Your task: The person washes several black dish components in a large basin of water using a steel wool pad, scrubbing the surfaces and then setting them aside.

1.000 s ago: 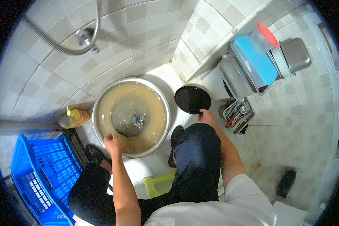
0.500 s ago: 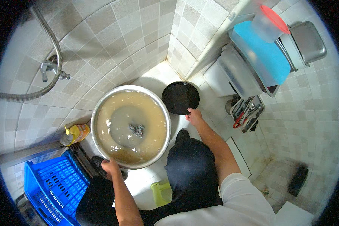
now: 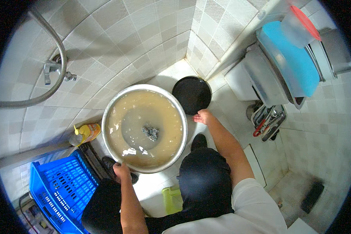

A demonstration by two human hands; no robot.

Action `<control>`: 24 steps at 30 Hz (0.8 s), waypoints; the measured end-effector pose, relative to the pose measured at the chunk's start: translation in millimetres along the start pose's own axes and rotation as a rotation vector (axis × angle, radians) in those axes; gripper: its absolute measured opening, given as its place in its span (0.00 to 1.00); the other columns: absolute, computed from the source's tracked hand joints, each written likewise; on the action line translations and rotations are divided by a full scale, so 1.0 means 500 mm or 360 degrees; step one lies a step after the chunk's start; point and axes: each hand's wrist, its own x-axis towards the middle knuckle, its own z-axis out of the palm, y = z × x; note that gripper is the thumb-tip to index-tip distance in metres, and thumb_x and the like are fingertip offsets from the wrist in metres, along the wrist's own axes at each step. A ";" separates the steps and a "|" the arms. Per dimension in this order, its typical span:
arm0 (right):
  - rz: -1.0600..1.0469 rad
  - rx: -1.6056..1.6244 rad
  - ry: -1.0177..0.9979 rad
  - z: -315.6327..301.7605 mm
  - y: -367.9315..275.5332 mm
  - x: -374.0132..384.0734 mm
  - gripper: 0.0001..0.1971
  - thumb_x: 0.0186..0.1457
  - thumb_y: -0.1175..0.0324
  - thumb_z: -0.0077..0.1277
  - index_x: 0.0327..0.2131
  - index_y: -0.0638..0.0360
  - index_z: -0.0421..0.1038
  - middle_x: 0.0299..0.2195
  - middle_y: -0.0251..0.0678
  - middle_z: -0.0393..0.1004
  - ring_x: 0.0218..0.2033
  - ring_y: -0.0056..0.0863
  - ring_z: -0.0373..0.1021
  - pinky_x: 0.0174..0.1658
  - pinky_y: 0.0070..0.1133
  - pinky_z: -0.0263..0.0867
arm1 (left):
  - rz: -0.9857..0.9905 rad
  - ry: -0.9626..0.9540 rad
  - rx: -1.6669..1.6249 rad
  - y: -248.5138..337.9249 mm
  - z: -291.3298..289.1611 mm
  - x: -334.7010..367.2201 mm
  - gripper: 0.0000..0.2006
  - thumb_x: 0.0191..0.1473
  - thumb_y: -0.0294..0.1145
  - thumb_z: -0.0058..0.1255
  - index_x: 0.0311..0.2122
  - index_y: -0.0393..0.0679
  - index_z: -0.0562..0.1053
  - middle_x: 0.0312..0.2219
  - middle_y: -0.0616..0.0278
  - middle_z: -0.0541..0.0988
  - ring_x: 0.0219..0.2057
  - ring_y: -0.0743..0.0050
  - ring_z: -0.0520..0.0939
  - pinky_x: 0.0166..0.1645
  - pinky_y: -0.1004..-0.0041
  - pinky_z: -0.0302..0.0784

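A wide, round metal basin [image 3: 185, 128] stands on a tiled floor [image 3: 222, 105], filled with cloudy brown water [image 3: 167, 113]; a clump of steel-wool scrubber [image 3: 150, 133] shows in its middle. The person's left hand [image 3: 121, 171] is at the basin's near left rim, fingers curled; whether they grip the rim I cannot tell. The right hand [image 3: 202, 116], right of the basin, has loosely extended, released fingers, just beside the near edge of a round black pan [image 3: 192, 95]. That pan lies flat, beyond and to the right of the basin, close to its rim. Left of the basin is a yellow pump bottle [image 3: 89, 132]; nearer the person on that side, a blue plastic crate [image 3: 62, 191]. A lime-green stool [image 3: 171, 199] sits on the basin's near side. Well right of the basin are kitchen utensils [image 3: 268, 121] and, beyond them, a blue tub [image 3: 292, 58].
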 end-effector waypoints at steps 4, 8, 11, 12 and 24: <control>-0.0068 0.0045 0.0069 0.021 0.019 0.015 0.12 0.62 0.74 0.37 0.45 0.72 0.59 0.44 0.57 0.69 0.43 0.55 0.72 0.47 0.49 0.73 | -0.0112 -0.0134 0.0231 0.081 -0.026 -0.049 0.25 0.48 0.37 0.62 0.48 0.31 0.72 0.41 0.46 0.80 0.42 0.54 0.81 0.46 0.63 0.75; -0.0079 0.0144 -0.0025 0.064 -0.009 -0.014 0.11 0.62 0.71 0.40 0.45 0.68 0.62 0.41 0.50 0.72 0.41 0.48 0.73 0.43 0.43 0.75 | -0.0025 -0.0150 0.0118 -0.019 -0.012 0.036 0.24 0.49 0.35 0.61 0.48 0.29 0.73 0.43 0.42 0.80 0.43 0.48 0.81 0.47 0.62 0.75; -0.0110 -0.0174 -0.0169 0.048 -0.025 -0.068 0.11 0.62 0.66 0.43 0.41 0.64 0.67 0.37 0.42 0.74 0.37 0.40 0.75 0.39 0.37 0.75 | -0.0045 -0.0235 -0.0012 -0.017 0.008 0.022 0.21 0.50 0.33 0.61 0.45 0.28 0.74 0.37 0.45 0.81 0.38 0.54 0.82 0.42 0.62 0.76; -0.0155 -0.0311 -0.0232 0.057 -0.030 -0.098 0.12 0.63 0.64 0.44 0.40 0.63 0.69 0.36 0.40 0.75 0.35 0.37 0.75 0.38 0.35 0.75 | -0.0070 -0.0279 -0.0156 -0.015 0.003 0.017 0.20 0.50 0.33 0.61 0.44 0.28 0.74 0.36 0.46 0.81 0.36 0.56 0.81 0.41 0.62 0.75; -0.0625 -0.1175 -0.0228 0.129 -0.043 -0.256 0.14 0.60 0.64 0.53 0.30 0.68 0.72 0.23 0.38 0.74 0.19 0.26 0.72 0.20 0.23 0.73 | 0.0060 -0.0151 0.0211 0.030 -0.013 -0.002 0.20 0.48 0.35 0.54 0.42 0.29 0.77 0.37 0.37 0.81 0.42 0.39 0.82 0.48 0.58 0.76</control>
